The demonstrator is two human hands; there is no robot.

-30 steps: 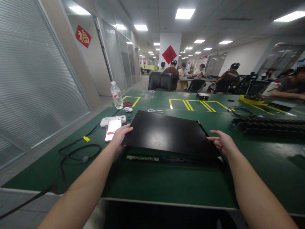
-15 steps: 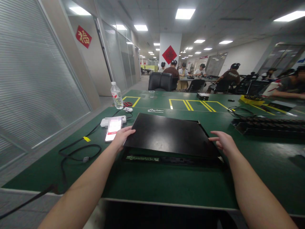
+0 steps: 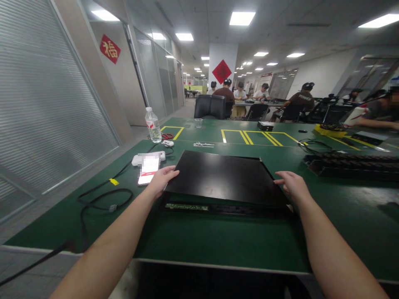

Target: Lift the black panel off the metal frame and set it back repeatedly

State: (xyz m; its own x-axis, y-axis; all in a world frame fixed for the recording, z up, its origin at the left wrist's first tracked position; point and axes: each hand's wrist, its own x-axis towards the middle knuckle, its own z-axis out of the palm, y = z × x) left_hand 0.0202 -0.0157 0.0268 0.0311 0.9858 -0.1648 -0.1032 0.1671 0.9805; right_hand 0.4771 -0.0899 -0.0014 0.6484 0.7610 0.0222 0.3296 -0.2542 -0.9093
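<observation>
A flat black panel (image 3: 224, 176) lies slightly raised over a dark frame, in front of me on the green table (image 3: 218, 245). Along the frame's near side a green circuit strip (image 3: 187, 207) shows. My left hand (image 3: 164, 179) grips the panel's left edge, thumb on top and fingers beneath. At the right edge is my right hand (image 3: 291, 186), its index finger stretched out and the others curled, with a fingertip at the panel's side. A lit phone (image 3: 149, 170) lies just left of my left hand.
A water bottle (image 3: 153, 125), red scissors (image 3: 167, 136) and a black cable (image 3: 93, 200) are at the left. A plastic cup (image 3: 198, 122) and a small black box (image 3: 265, 126) stand farther back. Long black parts (image 3: 352, 165) lie at the right. Several people sit beyond.
The panel's far left corner has sunk a little and shifted slightly right, and my left hand has moved slightly right with it. My right hand has barely moved.
</observation>
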